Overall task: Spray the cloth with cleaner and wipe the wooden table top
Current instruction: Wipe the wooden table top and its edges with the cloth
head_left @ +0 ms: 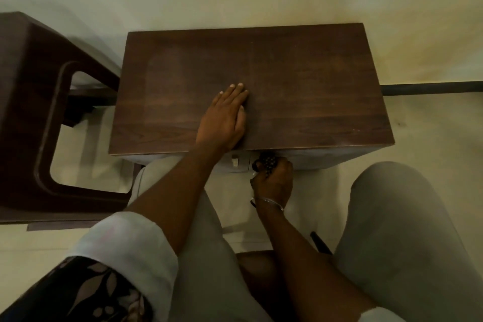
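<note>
One wooden table top (pixel 300 81) fills the middle of the room's floor space in front of the seated person, its dark brown surface bare except for a hand. One dark chair (pixel 31 102) stands off beyond the little-finger side of that hand, just beside the table's edge. Two knees in pale trousers (pixel 397 230) frame the lower part of the scene, and two forearms reach forward between them, the left one coming out of a rolled pale sleeve (pixel 125 256).

Two hands are in sight. The left hand (pixel 222 117) lies palm down on the table top, its four fingers (pixel 236 91) stretched out straight and pressed close together, the thumb tucked along the side; it grips nothing and simply rests flat on the wood, near the front edge and a little left of the middle.

The right hand (pixel 273 180) sits lower, below the front edge of the table and against its front face. Its fingers are curled tight into a closed grasp around one small dark object (pixel 266 161) that pokes out above the knuckles; it is too dim and blurred to tell what it is. One thin metal bangle (pixel 266 202) circles the right wrist.

One small pale fitting (pixel 235 161) shows on the table's front face, just left of the curled fingers.
</note>
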